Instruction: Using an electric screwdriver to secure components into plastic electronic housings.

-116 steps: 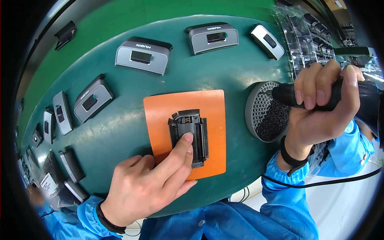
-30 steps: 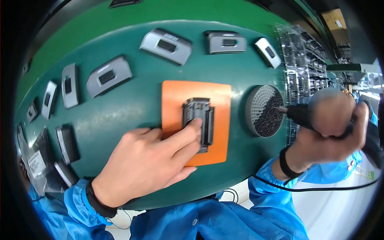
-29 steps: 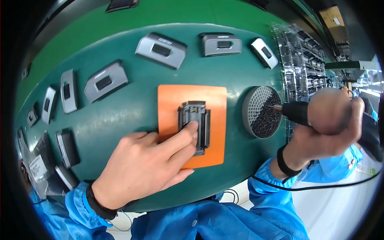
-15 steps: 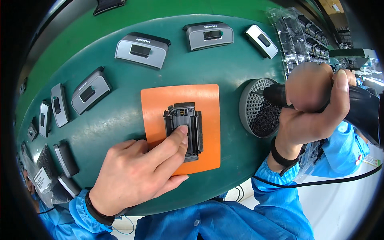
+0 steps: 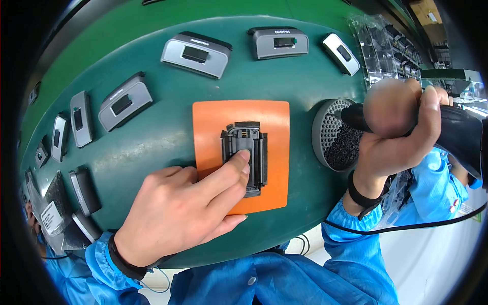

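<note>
A black plastic housing (image 5: 257,165) with small gold contacts at its far end lies on an orange mat (image 5: 206,132). My left hand (image 5: 185,211) reaches over from the left, its index and middle fingers together and pressed down inside the housing, the thumb off to the near side. In my right hand (image 5: 396,152) is a black electric screwdriver (image 5: 460,129), gripped with the fingers wrapped round it. The nose of the screwdriver points left over a round grey screw tray (image 5: 317,134) holding small black screws (image 5: 345,147). Its very tip is hard to make out.
Several grey-and-black device covers (image 5: 195,56) stand in an arc along the far and left table edge. A plastic bag of black parts (image 5: 58,203) lies at left. Clear plastic trays (image 5: 373,48) are at far right. A black cable (image 5: 406,230) crosses near my right wrist.
The whole view has shifted, so the table things sit slightly farther right and up. My left hand stays on the housing, and the screwdriver stays over the screw tray.
</note>
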The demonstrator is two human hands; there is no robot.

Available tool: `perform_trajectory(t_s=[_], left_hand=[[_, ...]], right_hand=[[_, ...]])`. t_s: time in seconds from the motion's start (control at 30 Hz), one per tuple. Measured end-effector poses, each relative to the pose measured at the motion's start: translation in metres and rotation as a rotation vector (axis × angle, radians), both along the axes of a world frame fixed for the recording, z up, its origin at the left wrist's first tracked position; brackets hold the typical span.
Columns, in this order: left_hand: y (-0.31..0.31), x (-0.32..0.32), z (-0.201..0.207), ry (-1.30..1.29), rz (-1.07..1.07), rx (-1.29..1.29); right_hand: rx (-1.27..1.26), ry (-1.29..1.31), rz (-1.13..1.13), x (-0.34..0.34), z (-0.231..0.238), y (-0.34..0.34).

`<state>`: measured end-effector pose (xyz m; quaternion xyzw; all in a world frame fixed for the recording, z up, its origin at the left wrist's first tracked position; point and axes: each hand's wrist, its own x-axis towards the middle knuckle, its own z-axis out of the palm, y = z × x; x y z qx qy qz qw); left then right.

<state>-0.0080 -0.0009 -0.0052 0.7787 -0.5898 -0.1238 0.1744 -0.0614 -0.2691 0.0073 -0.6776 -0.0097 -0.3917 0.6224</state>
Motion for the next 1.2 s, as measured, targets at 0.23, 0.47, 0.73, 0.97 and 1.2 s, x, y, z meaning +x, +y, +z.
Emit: perform_trajectory(t_s=[0.23,0.47,0.73,0.97,1.2], left_hand=[[0.003,0.001,-0.007,-0.036,-0.023,-0.022],[0.012,-0.002,-0.013,0.061,0.056,-0.085],[0.010,0.000,-0.013,0.114,0.043,-0.141],[0.007,-0.001,-0.016,0.072,0.052,-0.164],[0.006,-0.003,-0.019,0.047,0.069,-0.183]], right_hand=[[0.091,-0.092,0.027,-0.025,0.043,0.005],[0.040,0.222,0.064,-0.074,0.059,0.066],[0.148,0.030,0.439,-0.029,0.030,0.114],[0.129,0.134,0.477,-0.034,0.022,0.108],[0.155,0.164,0.572,-0.031,0.024,0.100]])
